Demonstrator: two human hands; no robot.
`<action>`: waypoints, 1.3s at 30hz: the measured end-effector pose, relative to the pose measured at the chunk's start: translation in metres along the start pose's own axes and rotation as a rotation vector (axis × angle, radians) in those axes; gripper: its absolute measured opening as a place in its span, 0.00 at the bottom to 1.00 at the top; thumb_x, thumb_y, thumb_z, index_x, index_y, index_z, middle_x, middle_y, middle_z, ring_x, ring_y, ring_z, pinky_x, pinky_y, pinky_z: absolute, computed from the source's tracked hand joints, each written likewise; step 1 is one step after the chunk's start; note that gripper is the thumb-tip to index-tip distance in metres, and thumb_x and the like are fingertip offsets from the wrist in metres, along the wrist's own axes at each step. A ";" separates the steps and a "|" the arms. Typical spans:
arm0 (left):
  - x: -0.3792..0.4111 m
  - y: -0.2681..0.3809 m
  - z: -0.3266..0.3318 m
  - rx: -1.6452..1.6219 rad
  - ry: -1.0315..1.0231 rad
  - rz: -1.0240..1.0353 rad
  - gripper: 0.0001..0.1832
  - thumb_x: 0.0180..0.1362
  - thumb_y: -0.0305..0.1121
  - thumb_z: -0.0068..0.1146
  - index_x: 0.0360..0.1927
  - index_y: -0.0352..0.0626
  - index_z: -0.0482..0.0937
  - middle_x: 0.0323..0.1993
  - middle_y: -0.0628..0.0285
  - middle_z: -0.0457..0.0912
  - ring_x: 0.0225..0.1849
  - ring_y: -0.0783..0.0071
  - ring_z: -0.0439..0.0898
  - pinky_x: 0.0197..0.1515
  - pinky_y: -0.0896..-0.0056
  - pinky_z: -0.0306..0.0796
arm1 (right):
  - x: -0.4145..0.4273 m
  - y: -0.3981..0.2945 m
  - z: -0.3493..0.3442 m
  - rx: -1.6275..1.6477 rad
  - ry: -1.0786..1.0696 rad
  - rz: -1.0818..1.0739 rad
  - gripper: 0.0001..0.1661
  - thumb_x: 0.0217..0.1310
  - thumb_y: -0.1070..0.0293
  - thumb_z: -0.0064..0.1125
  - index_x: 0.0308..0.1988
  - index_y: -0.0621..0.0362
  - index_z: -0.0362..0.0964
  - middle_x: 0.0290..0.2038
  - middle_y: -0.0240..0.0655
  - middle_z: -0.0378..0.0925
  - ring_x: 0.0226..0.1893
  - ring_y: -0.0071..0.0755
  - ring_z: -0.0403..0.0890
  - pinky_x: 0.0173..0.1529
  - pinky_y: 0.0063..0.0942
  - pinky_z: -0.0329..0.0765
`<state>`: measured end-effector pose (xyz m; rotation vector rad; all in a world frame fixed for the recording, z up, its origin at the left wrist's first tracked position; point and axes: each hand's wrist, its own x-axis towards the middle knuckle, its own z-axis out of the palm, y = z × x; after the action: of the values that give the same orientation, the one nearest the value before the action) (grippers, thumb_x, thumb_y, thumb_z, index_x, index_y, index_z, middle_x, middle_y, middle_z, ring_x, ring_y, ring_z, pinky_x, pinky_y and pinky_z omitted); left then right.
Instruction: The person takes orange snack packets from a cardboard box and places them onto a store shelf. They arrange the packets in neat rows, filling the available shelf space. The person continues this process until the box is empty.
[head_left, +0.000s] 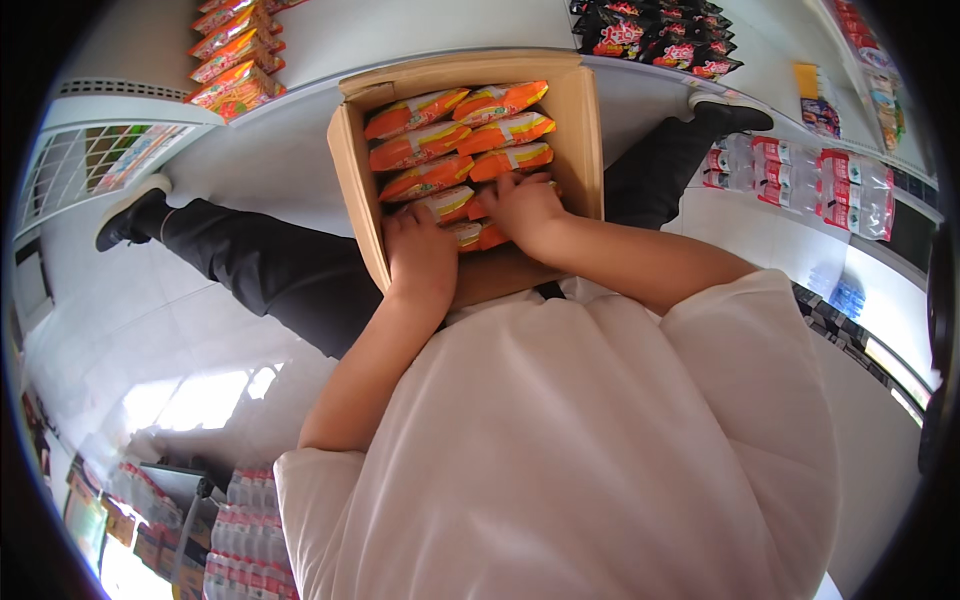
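An open cardboard box (469, 279) rests between my legs, holding two columns of orange plastic packets (424, 146) packed on edge. Inside its near left corner, my left hand (420, 247) reaches down with the fingertips against a packet (451, 202). My right hand (523, 206) lies over the near end of the right column, fingers bent onto the packets there. Parts of both hands' fingers are hidden among the packets, so whether either one grips a packet cannot be told.
A white shelf (435, 26) beyond the box bears a stack of orange packets (236, 90) and black packets (652, 37). Packs of clear bottles (821, 184) stand at right, more bottles (251, 540) at lower left. My outstretched legs (262, 255) flank the box.
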<state>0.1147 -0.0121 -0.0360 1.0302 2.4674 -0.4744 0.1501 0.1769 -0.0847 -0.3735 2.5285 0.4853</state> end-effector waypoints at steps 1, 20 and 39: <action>-0.001 -0.002 -0.004 -0.011 -0.013 0.014 0.13 0.63 0.35 0.60 0.45 0.50 0.94 0.55 0.53 0.81 0.60 0.54 0.79 0.62 0.48 0.68 | -0.008 0.010 -0.017 0.141 0.003 0.006 0.26 0.59 0.69 0.68 0.58 0.56 0.78 0.49 0.51 0.81 0.47 0.67 0.89 0.38 0.60 0.89; 0.010 -0.011 -0.007 -0.078 -0.107 0.046 0.13 0.63 0.36 0.63 0.47 0.46 0.91 0.57 0.56 0.80 0.62 0.56 0.79 0.59 0.53 0.74 | -0.025 0.041 -0.046 0.770 -0.116 -0.070 0.07 0.64 0.69 0.64 0.39 0.54 0.87 0.41 0.43 0.89 0.43 0.50 0.91 0.43 0.45 0.86; 0.160 0.053 -0.036 -0.208 0.274 0.043 0.52 0.70 0.64 0.52 0.87 0.41 0.51 0.86 0.30 0.43 0.87 0.27 0.39 0.82 0.23 0.36 | -0.039 0.079 -0.038 1.326 0.489 0.510 0.37 0.78 0.65 0.54 0.76 0.63 0.49 0.65 0.65 0.73 0.56 0.75 0.82 0.59 0.58 0.81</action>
<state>0.0424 0.1335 -0.0932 1.1206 2.6551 -0.0616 0.1370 0.2384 -0.0127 0.7299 2.7288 -1.2397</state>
